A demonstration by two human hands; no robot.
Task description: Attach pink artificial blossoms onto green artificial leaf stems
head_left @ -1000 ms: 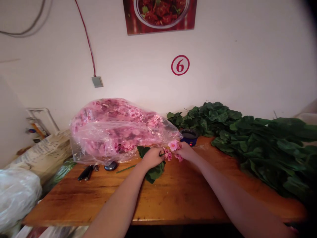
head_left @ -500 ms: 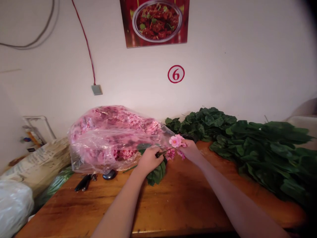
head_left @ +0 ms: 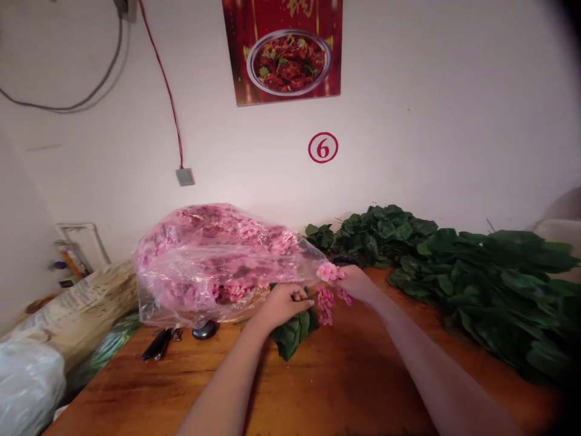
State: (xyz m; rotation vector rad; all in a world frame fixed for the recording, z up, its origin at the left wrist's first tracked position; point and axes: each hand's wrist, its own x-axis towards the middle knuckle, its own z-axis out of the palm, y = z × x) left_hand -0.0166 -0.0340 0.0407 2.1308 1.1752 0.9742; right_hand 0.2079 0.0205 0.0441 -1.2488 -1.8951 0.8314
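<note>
My left hand [head_left: 288, 306] is closed round the stem of a spray of green leaves [head_left: 293, 334], which hangs below the fingers over the wooden table. To its right, my right hand [head_left: 351, 282] pinches pink flowers [head_left: 327, 272], with more blossoms dangling beneath, near the leaves. Just behind and left of both hands lies a clear plastic bag [head_left: 218, 260] full of pink flowers, its right end reaching close to my right hand.
Piles of green leaves [head_left: 499, 290] cover the right and back of the table [head_left: 345, 381]. Black keys [head_left: 157, 344] and a dark oval object [head_left: 204, 330] lie at the left. Sacks [head_left: 91, 303] stand beyond the left edge.
The view has tilted up slightly. The pink blossoms between my hands now hang lower and apart from my left hand. Both hands keep their hold.
</note>
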